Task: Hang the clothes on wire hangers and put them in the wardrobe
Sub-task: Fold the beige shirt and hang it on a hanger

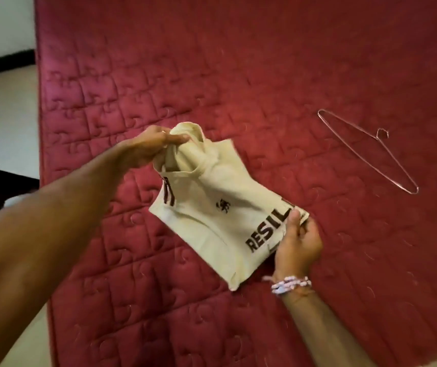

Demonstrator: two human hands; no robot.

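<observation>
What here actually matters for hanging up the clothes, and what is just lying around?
Part of the job: cream shirt, gripped by the left hand and the right hand; wire hanger, lying untouched off to the right.
Just there: red quilted mattress under it all; beaded bracelet on the right wrist; pale floor at the left.

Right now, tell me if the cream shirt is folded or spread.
Folded: the cream shirt is a compact bundle with stacked layers at its edges, held by left hand and right hand.
</observation>
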